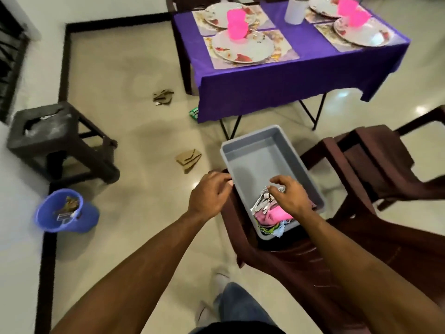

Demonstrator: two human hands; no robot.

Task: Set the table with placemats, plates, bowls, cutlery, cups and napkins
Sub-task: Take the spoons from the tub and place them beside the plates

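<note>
So cutlery step now: right hand (290,197) pinching shiny metal forks (265,201) in grey plastic tub (252,150), left hand (209,195) grip curled on tub rim; next, carry forks to purple-clothed table (277,78)

Cutlery (265,201) lies in bin (243,150) on chair (289,261).

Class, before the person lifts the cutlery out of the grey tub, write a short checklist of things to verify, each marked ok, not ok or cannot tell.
1. Right hand has fingers curled on the cutlery: ok.
2. Left hand steadies the grey tub at its rim: ok.
3. Tub sits securely on the chair: cannot tell.
4. Placemats with plates and pink cups are laid: ok.
5. Cutlery count suffices: cannot tell.
6. Napkins left in tub: ok.
</note>
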